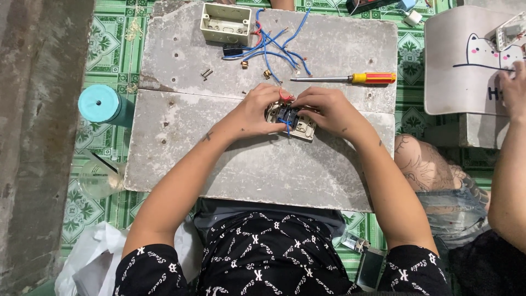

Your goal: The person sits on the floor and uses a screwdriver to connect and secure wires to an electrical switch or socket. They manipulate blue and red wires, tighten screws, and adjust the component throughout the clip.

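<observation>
A: Starting far out from the left hand [253, 112], what stands there?

B: A teal round-lidded plastic cup [102, 104] on the green patterned floor tiles [109, 46], and nearer the body a clear plastic cup with a black straw [98, 176]; both sit off the grey concrete slab [181, 148], probably so they cannot be knocked over; neither shows a label I can make out.

A: And the hand itself?

B: Its fingers are curled round the left end of the small beige switch module with blue wires [289, 121]; it steadies the piece against the slab.

A: Above the hands?

B: A cream square plastic wall box [226, 23], open side up; just right of it a loose bundle of blue and red wires [274, 46]; small brass fittings [255, 68] lie beside them, within reach.

A: The right hand [324, 112]?

B: Clamped on the module's right side, fingertips pressing at the wires on top; so the module lies between both hands, mid-slab.

A: Beyond it?

B: A yellow-and-red-handled screwdriver [350, 79] lies just above the right hand, handle pointing away to the right; farther right, a white board with a cat drawing [460, 60], where another person's hand [514, 87] rests.
</observation>
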